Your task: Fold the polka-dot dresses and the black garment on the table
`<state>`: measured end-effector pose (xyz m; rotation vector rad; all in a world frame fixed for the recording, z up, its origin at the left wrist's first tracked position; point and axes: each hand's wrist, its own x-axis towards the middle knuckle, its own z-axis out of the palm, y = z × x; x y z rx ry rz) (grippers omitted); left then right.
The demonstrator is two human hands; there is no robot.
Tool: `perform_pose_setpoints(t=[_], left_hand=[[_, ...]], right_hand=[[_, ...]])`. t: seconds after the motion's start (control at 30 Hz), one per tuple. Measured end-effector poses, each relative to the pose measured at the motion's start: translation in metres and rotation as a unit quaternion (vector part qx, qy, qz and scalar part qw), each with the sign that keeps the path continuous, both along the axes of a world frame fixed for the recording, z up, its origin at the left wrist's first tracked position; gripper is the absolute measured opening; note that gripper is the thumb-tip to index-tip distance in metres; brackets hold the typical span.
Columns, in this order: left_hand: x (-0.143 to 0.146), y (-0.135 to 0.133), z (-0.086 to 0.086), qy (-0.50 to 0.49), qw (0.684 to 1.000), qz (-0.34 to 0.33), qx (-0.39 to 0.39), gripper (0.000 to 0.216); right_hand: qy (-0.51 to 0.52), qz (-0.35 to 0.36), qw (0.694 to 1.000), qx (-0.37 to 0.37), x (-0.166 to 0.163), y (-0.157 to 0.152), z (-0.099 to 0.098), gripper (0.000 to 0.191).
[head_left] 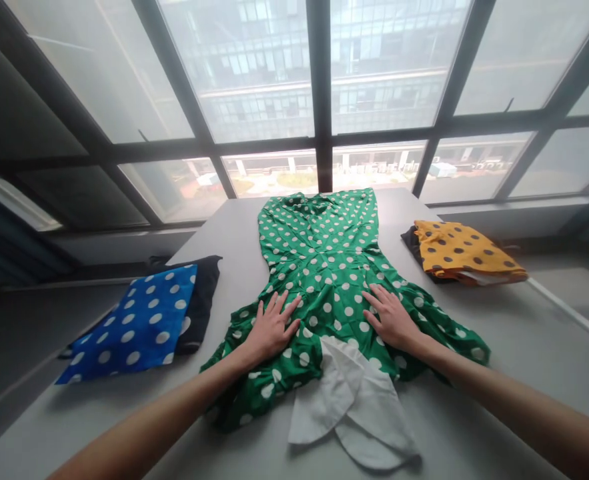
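A green dress with white polka dots (324,267) lies spread on the white table, its narrow end towards the window and its wider part towards me. A white collar-like piece of cloth (349,407) sticks out at its near edge. My left hand (271,327) rests flat on the left side of the green fabric, fingers spread. On the right side, my right hand (391,319) also lies flat with its fingers apart. Neither hand grips the cloth. Small wrinkles run across the fabric between the hands.
At the left edge of the table (239,233), folded blue polka-dot cloth (139,320) lies over dark cloth (201,300). A folded yellow garment with dark dots (467,250) lies at the right edge. Large framed windows (324,160) stand beyond the far end.
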<state>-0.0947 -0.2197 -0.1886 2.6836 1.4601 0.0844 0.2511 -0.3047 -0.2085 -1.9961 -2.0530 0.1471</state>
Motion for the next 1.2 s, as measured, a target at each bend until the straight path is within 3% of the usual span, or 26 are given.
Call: perform_pose_setpoints(t=[0.1, 0.23, 0.4, 0.53, 0.67, 0.77, 0.87, 0.97, 1.03, 1.2], left_hand=[[-0.02, -0.013, -0.002, -0.001, 1.0, 0.011, 0.012, 0.062], [-0.055, -0.037, -0.002, 0.011, 0.999, -0.036, 0.009, 0.06], [-0.079, -0.057, 0.009, 0.011, 0.999, -0.045, 0.018, 0.059], [-0.062, -0.071, 0.015, -0.004, 0.997, -0.071, 0.012, 0.059], [-0.058, -0.08, 0.007, 0.007, 0.992, -0.123, -0.003, 0.061], [-0.07, -0.08, 0.003, 0.016, 0.993, -0.121, -0.002, 0.061], [-0.07, -0.081, 0.012, 0.036, 0.995, -0.084, -0.034, 0.063], [-0.044, -0.082, 0.025, 0.024, 0.998, -0.042, -0.049, 0.055], [-0.021, -0.081, 0.028, -0.021, 0.998, -0.05, -0.022, 0.051], [0.005, -0.067, 0.004, -0.046, 0.994, -0.102, 0.012, 0.059]], right_hand=[[-0.012, -0.031, 0.999, 0.005, 0.011, -0.034, -0.016, 0.061], [-0.024, -0.032, 0.999, 0.023, 0.019, -0.079, -0.034, 0.062], [-0.019, -0.017, 0.999, 0.038, 0.019, -0.106, -0.026, 0.062], [-0.014, 0.022, 0.998, 0.055, 0.006, -0.104, -0.01, 0.058], [-0.023, 0.059, 0.998, 0.023, 0.007, -0.108, -0.015, 0.06], [-0.023, 0.046, 0.999, 0.011, 0.014, -0.119, -0.023, 0.062], [-0.012, 0.03, 0.999, 0.015, 0.006, -0.128, -0.021, 0.059], [-0.001, 0.042, 0.999, 0.034, -0.012, -0.127, -0.014, 0.059], [-0.001, 0.056, 0.998, 0.034, -0.02, -0.124, -0.013, 0.06], [-0.012, 0.032, 0.999, 0.037, -0.012, -0.131, -0.03, 0.06]])
